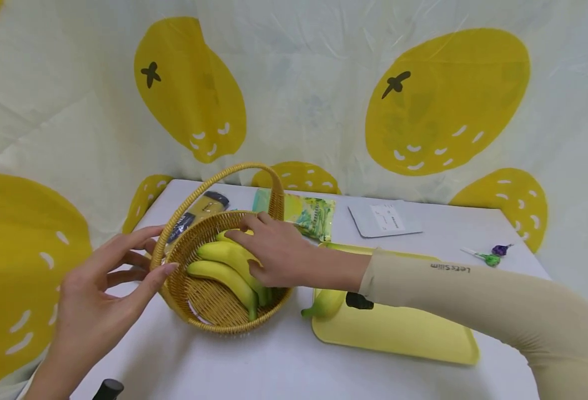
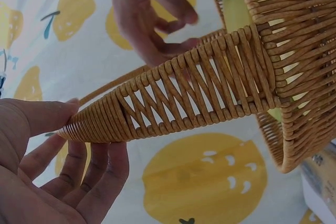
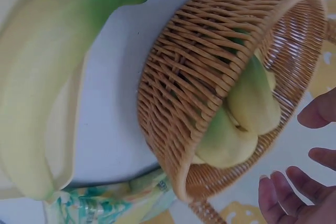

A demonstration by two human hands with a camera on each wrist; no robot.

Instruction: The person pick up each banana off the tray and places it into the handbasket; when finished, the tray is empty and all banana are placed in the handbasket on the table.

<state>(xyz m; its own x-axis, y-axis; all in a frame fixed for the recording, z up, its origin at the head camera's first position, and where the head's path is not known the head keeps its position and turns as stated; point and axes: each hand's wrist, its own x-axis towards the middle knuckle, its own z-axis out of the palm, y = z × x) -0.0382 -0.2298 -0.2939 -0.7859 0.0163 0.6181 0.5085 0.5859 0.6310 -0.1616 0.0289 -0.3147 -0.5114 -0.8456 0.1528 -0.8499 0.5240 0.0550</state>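
Note:
A wicker basket [image 1: 229, 329] with an arched handle [image 2: 173, 92] stands on the white table. Several yellow bananas [image 1: 224, 278] lie in it, their green stem ends toward the near right side of the rim. My left hand [image 1: 101, 283] holds the handle at the left, thumb on one face and fingertips on the other in the left wrist view. Over the basket's right part hovers my right hand [image 1: 284, 253], its fingers loosely bent with nothing between them. In the right wrist view the right hand's fingers [image 3: 294, 192] show apart from the bananas.
Right of the basket, a yellow tray [image 1: 398, 333] carries another banana [image 1: 330, 303], partly under the right forearm. Behind lie a green-yellow packet [image 1: 313, 214], a dark-and-gold package [image 1: 199, 211] and a grey envelope [image 1: 363, 219]. Two lollipops [image 1: 492, 259] lie far right.

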